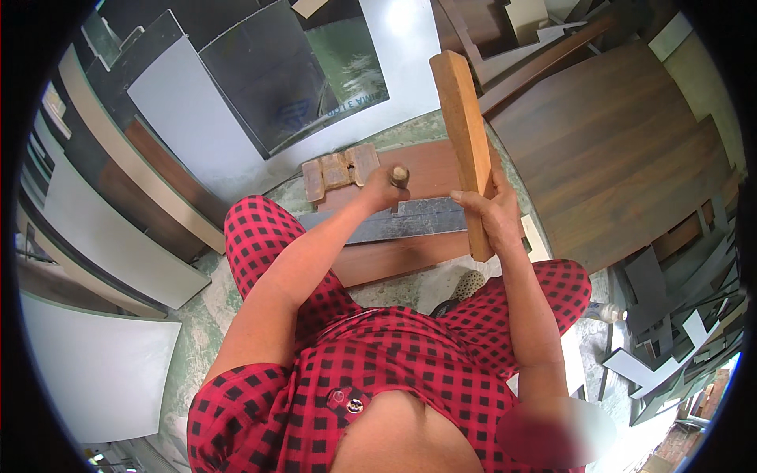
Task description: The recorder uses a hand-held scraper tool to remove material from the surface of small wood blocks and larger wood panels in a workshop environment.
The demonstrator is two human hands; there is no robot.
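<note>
My left hand (381,189) is closed round a wooden-handled tool (400,175). The handle's round butt faces up, and the tool's working end is hidden by my fist. My right hand (497,213) grips a long, squared wooden beam (465,130) by its lower part, thumb on one side. The beam stands tilted, its far end leaning to the left. Below my hands a dark grey flat bar (426,218) lies across a reddish-brown board (386,264). Beside my left hand sit worn, yellowish-brown wooden blocks (339,171) on the board's far left part.
White and black sheets (264,79) lean at the back. Curved-looking panels (118,213) stand on the left. A large dark brown wood-grain panel (607,150) is at the right, with scrap strips (670,347) nearer. A bottle (605,313) lies by my right knee.
</note>
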